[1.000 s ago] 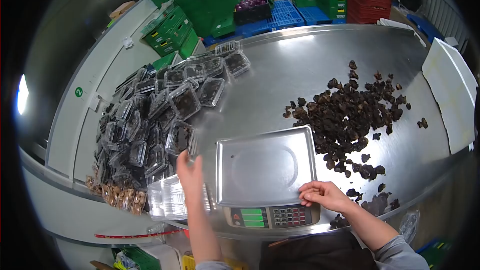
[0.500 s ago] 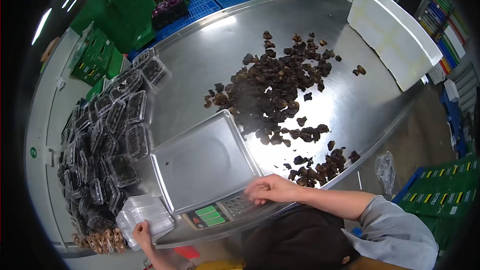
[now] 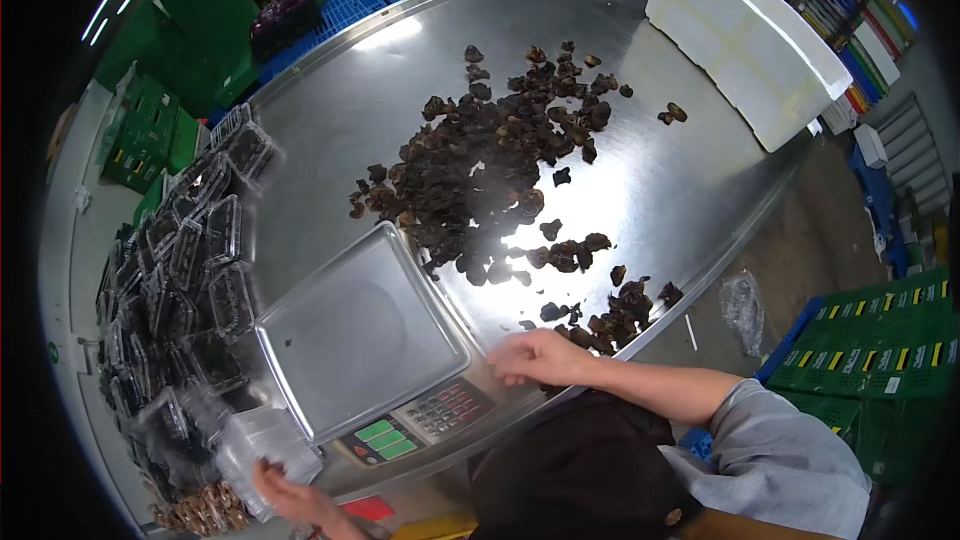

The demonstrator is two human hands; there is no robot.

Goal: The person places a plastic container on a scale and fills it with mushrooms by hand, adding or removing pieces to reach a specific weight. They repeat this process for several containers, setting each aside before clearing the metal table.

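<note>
My left hand (image 3: 293, 498), smeared by motion, is at the near edge of a stack of clear plastic trays (image 3: 268, 448) left of the scale; whether it grips one I cannot tell. My right hand (image 3: 532, 357) hovers beside the scale's keypad (image 3: 440, 410), its fingers loosely bent and holding nothing. The scale's metal pan (image 3: 365, 335) carries only a small dark speck, and green displays (image 3: 385, 442) glow below it. Beyond the pan, a large heap of dark brown wood ear mushrooms (image 3: 470, 165) spreads over the steel table (image 3: 330, 125).
Filled clear packs (image 3: 180, 280) are piled along the left side. A smaller mushroom cluster (image 3: 622, 318) lies by the table's near right edge. A white foam box (image 3: 750, 40) stands at the far right. Green crates (image 3: 865, 340) are stacked on the floor at right.
My right hand has moved off the keypad to its right. My left hand has shifted at the tray stack and is now blurred. The whole view has shifted left.
</note>
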